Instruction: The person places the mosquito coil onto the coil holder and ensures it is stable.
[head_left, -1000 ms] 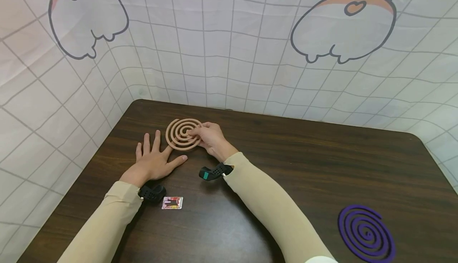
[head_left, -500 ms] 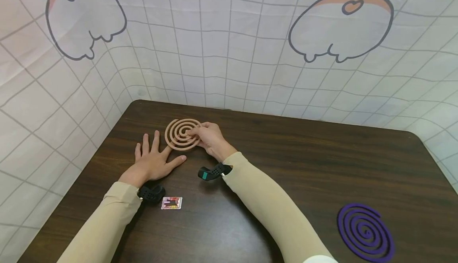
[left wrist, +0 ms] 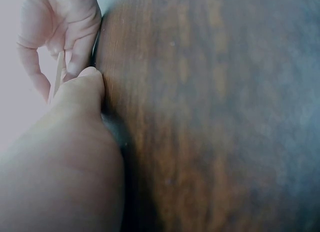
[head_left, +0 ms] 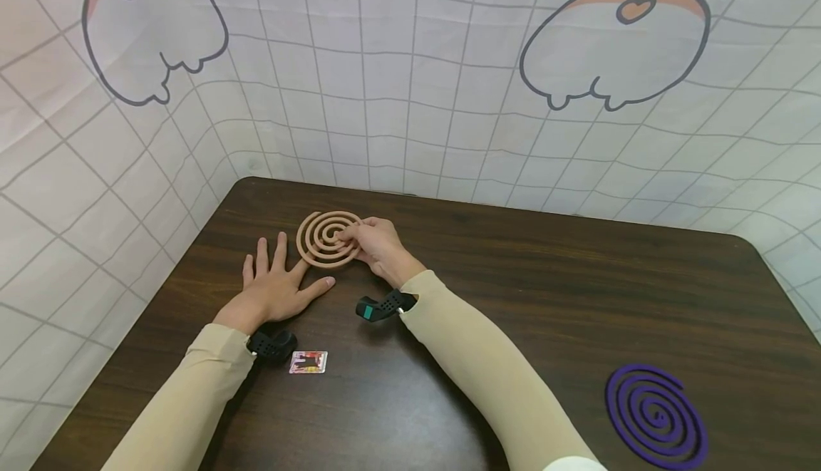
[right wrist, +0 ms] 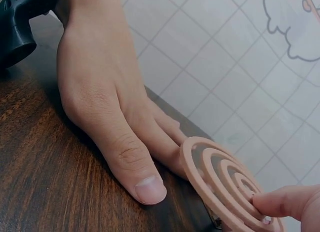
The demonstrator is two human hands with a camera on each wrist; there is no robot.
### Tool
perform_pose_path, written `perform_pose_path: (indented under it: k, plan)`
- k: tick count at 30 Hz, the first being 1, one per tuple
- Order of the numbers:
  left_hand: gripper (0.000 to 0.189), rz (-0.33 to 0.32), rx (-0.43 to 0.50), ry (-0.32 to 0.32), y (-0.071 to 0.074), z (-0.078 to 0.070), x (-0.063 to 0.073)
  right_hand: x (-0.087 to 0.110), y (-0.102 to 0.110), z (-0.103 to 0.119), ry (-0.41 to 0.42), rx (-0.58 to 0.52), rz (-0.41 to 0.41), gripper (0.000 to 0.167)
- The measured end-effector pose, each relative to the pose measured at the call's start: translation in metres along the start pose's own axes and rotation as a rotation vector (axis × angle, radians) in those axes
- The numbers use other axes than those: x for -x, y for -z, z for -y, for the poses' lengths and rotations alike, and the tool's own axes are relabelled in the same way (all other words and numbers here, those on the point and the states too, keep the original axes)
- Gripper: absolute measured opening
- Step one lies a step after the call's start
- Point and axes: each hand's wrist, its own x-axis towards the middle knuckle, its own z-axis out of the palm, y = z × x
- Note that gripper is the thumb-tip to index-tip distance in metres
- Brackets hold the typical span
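Note:
A tan flat spiral coil (head_left: 327, 265) is held near the table's far left by my right hand (head_left: 383, 249). The thumb lies on top of its rings, and the other fingers are underneath. In the right wrist view the coil (right wrist: 197, 179) is tilted, one edge raised off the wood. My left hand (head_left: 272, 294) lies palm down with fingers spread, its index fingertip reaching under the coil's near rim. In the left wrist view only the coil's thin edge (left wrist: 58, 75) shows beyond my left thumb (left wrist: 90, 85). A small colourful picture card (head_left: 308, 362) lies near my left wrist.
A purple spiral coil (head_left: 656, 417) lies flat at the right front of the dark wooden table (head_left: 513, 278). White grid-patterned cloth (head_left: 385, 86) with cartoon animals hangs behind and along the left side. Each wrist carries a black band (head_left: 272, 346).

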Motion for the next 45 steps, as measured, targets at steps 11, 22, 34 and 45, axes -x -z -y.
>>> perform_pose_path:
  k: [11,22,34,45]
  plan:
    - [0.094,-0.004,0.008,-0.003,0.0020,-0.0019,0.0014,0.0005,0.0010,0.0019,0.003,0.021,-0.005,0.015]
    - [0.096,-0.007,0.005,0.001,-0.0006,-0.0007,0.0002,0.0005,0.0010,0.0018,-0.008,0.020,-0.002,0.014]
    - [0.095,-0.008,0.007,0.002,-0.0001,-0.0007,0.0007,0.0011,0.0006,0.0028,-0.017,0.009,0.012,0.014]
    - [0.094,-0.009,0.006,0.004,-0.0005,-0.0005,0.0010,-0.0013,0.0018,0.0036,-0.053,-0.003,-0.006,0.009]
